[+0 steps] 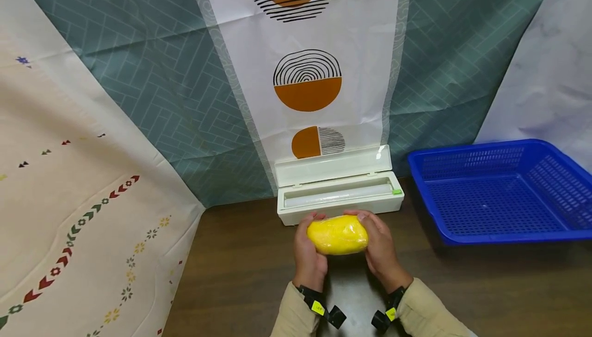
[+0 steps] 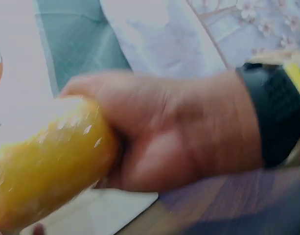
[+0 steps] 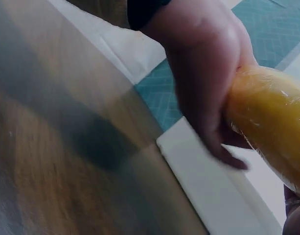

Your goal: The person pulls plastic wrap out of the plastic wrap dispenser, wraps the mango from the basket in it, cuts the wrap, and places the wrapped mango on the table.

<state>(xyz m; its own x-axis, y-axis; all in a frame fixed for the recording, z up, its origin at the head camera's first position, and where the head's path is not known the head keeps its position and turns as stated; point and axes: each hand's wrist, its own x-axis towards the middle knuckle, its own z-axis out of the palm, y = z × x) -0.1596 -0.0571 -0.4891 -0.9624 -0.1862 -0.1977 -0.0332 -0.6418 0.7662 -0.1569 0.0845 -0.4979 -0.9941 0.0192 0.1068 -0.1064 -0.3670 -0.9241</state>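
Observation:
A bright yellow oblong bundle (image 1: 338, 235) is wrapped in shiny clear film; its kind cannot be made out. My left hand (image 1: 311, 255) grips one end, with the thumb along its side, as the left wrist view also shows the bundle (image 2: 54, 159) against the left palm (image 2: 154, 127). The other end is held by my right hand (image 1: 381, 249). In the right wrist view that hand (image 3: 208, 83) is partly blurred, a finger reaching below the bundle (image 3: 274, 117). Just beyond both hands stands a white cling film dispenser (image 1: 342, 208), lid raised, with a roll (image 1: 337, 195) inside.
A blue perforated plastic basket (image 1: 439, 201) stands on the wooden table (image 1: 240, 275) at the right. Behind the dispenser hangs a green and white patterned cloth (image 1: 222, 121). A cream patterned cloth (image 1: 92, 147) slopes down along the left.

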